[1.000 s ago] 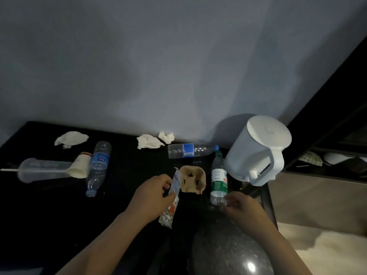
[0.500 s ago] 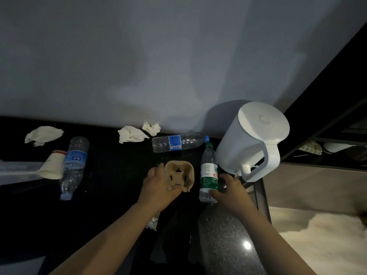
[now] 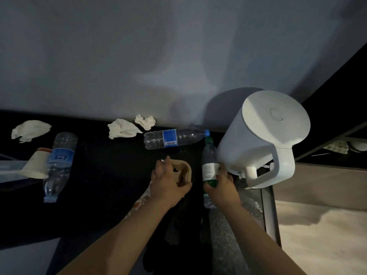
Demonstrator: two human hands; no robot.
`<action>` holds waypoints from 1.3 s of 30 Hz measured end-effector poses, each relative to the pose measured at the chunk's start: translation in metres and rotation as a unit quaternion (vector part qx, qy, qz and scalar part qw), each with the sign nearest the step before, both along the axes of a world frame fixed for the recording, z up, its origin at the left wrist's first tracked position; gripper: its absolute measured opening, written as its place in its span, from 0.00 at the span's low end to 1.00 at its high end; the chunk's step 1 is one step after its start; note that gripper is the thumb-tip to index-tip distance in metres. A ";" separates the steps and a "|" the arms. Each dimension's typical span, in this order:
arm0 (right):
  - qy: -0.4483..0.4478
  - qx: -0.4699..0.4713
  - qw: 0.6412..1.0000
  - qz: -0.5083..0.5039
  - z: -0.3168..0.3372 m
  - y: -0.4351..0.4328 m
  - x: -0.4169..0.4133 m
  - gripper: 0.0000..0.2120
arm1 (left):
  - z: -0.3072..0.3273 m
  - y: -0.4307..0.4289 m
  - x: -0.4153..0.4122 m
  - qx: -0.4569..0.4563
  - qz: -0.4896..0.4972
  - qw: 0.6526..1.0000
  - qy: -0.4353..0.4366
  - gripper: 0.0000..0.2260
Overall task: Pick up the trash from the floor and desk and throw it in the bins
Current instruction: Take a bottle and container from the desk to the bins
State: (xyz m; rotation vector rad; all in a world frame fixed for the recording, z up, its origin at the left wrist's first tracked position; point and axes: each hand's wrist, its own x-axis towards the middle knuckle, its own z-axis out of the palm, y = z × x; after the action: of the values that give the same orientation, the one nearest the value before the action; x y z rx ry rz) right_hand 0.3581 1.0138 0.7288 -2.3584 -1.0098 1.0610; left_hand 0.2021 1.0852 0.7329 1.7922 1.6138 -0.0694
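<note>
On the black desk (image 3: 103,175), my left hand (image 3: 168,183) grips a crumpled beige cardboard cup holder (image 3: 183,172); a printed snack wrapper (image 3: 142,199) pokes out beneath that wrist. My right hand (image 3: 222,187) wraps around a green-capped plastic bottle (image 3: 208,159) with a white and green label. A clear bottle with a blue label (image 3: 174,138) lies behind them near the wall. Two crumpled tissues (image 3: 123,129) (image 3: 145,121) lie at the wall. Further left are another tissue (image 3: 29,130), a second blue-label bottle (image 3: 58,163) and a paper cup (image 3: 35,163).
A white electric kettle (image 3: 262,135) stands at the desk's right end, just right of the green-capped bottle. A speckled dark surface (image 3: 228,235) lies below my right arm. A dark shelf unit (image 3: 337,147) is at the right, with pale floor (image 3: 317,235) below it.
My left hand left the snack wrapper's upper end, moved forward and closed around the cup holder. My right hand slid up the green-capped bottle and wrapped around it. The view moved closer.
</note>
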 end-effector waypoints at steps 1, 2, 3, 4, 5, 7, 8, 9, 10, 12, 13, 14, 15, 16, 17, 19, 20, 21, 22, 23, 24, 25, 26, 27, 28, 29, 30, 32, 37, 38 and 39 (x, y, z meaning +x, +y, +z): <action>0.004 0.000 1.000 -0.010 -0.002 -0.003 0.002 0.42 | -0.002 0.000 0.005 -0.003 0.002 1.000 0.011 0.50; 0.005 0.001 1.000 -0.017 -0.004 -0.006 0.003 0.41 | -0.003 0.000 0.010 -0.004 0.007 1.000 0.023 0.51; 0.003 0.003 1.000 -0.020 -0.005 -0.010 0.004 0.40 | -0.004 0.000 0.014 -0.004 0.013 0.999 0.033 0.51; 0.000 0.004 1.000 -0.019 -0.006 -0.013 0.005 0.39 | -0.005 0.000 0.017 -0.004 0.021 0.999 0.040 0.51; -0.003 0.006 1.000 -0.017 -0.007 -0.015 0.005 0.39 | -0.006 0.001 0.020 -0.007 0.029 0.999 0.043 0.51; -0.003 0.011 1.000 -0.013 -0.008 -0.017 0.006 0.40 | -0.007 0.004 0.024 -0.017 0.040 0.998 0.045 0.51; -0.004 0.013 1.000 -0.009 -0.008 -0.017 0.006 0.40 | -0.007 0.005 0.025 -0.022 0.042 0.998 0.046 0.52; -0.007 0.011 1.000 -0.004 -0.008 -0.017 0.007 0.40 | -0.007 0.006 0.026 -0.025 0.042 0.998 0.048 0.52; -0.009 0.008 1.000 0.002 -0.008 -0.016 0.009 0.40 | -0.007 0.007 0.026 -0.026 0.040 0.998 0.050 0.52; -0.008 0.006 1.000 0.008 -0.006 -0.017 0.010 0.41 | -0.008 0.007 0.025 -0.024 0.040 0.998 0.041 0.52; -0.003 0.008 1.000 0.008 -0.006 -0.017 0.011 0.41 | -0.008 0.007 0.024 -0.025 0.045 0.998 0.030 0.52; 0.004 0.011 1.000 0.007 -0.005 -0.018 0.012 0.41 | -0.008 0.008 0.022 -0.029 0.052 0.998 0.017 0.52; 0.014 0.014 1.000 0.004 -0.003 -0.020 0.013 0.40 | -0.008 0.009 0.021 -0.036 0.058 0.998 0.004 0.52; 0.029 0.016 0.999 -0.002 -0.002 -0.022 0.014 0.40 | -0.008 0.011 0.019 -0.046 0.065 0.997 -0.009 0.52; 0.050 0.020 0.998 -0.012 0.000 -0.025 0.015 0.39 | -0.007 0.012 0.016 -0.057 0.077 0.995 -0.024 0.51; 0.085 0.036 0.995 -0.040 0.004 -0.031 0.014 0.35 | -0.004 0.014 0.009 -0.069 0.108 0.990 -0.056 0.51; 0.093 0.044 0.993 -0.053 0.007 -0.033 0.014 0.34 | -0.001 0.014 0.005 -0.069 0.116 0.988 -0.071 0.51; 0.101 0.051 0.992 -0.064 0.010 -0.036 0.014 0.34 | 0.002 0.013 0.001 -0.068 0.118 0.987 -0.085 0.51; 0.110 0.058 0.990 -0.073 0.013 -0.038 0.013 0.33 | 0.006 0.012 -0.003 -0.066 0.116 0.986 -0.099 0.52; 0.119 0.067 0.987 -0.079 0.017 -0.039 0.011 0.33 | 0.010 0.011 -0.007 -0.063 0.114 0.985 -0.114 0.51; 0.126 0.081 0.985 -0.082 0.023 -0.039 0.008 0.31 | 0.016 0.009 -0.011 -0.060 0.113 0.983 -0.133 0.51; 0.132 0.099 0.983 -0.085 0.028 -0.040 0.005 0.30 | 0.022 0.008 -0.014 -0.054 0.112 0.980 -0.152 0.50; 0.137 0.119 0.980 -0.086 0.034 -0.040 0.001 0.29 | 0.029 0.006 -0.018 -0.044 0.108 0.978 -0.172 0.50; 0.139 0.138 0.977 -0.088 0.042 -0.041 -0.004 0.29 | 0.037 0.005 -0.021 -0.032 0.102 0.976 -0.190 0.49; 0.141 0.158 0.973 -0.092 0.050 -0.041 -0.009 0.27 | 0.046 0.004 -0.025 -0.020 0.097 0.974 -0.206 0.49; 0.147 0.177 0.968 -0.098 0.058 -0.042 -0.013 0.26 | 0.055 0.002 -0.029 -0.008 0.092 0.971 -0.220 0.47; 0.151 0.196 0.963 -0.103 0.068 -0.044 -0.019 0.24 | 0.065 0.002 -0.033 0.006 0.086 0.968 -0.236 0.46; 0.146 0.229 0.956 -0.107 0.089 -0.047 -0.031 0.23 | 0.083 0.001 -0.045 0.034 0.070 0.961 -0.266 0.44; 0.131 0.318 0.932 -0.114 0.144 -0.059 -0.063 0.21 | 0.131 -0.001 -0.073 0.065 0.053 0.933 -0.349 0.44; 0.125 0.334 0.927 -0.117 0.155 -0.063 -0.068 0.21 | 0.140 -0.002 -0.076 0.065 0.047 0.925 -0.372 0.43; 0.119 0.350 0.921 -0.123 0.166 -0.068 -0.074 0.21 | 0.149 -0.003 -0.079 0.062 0.042 0.917 -0.392 0.44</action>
State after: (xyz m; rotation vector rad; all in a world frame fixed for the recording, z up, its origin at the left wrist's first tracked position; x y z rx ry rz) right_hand 0.2843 0.9461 0.8946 -1.6687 -0.7977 0.7057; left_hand 0.1228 1.0817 0.8819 1.5354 1.1076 0.7193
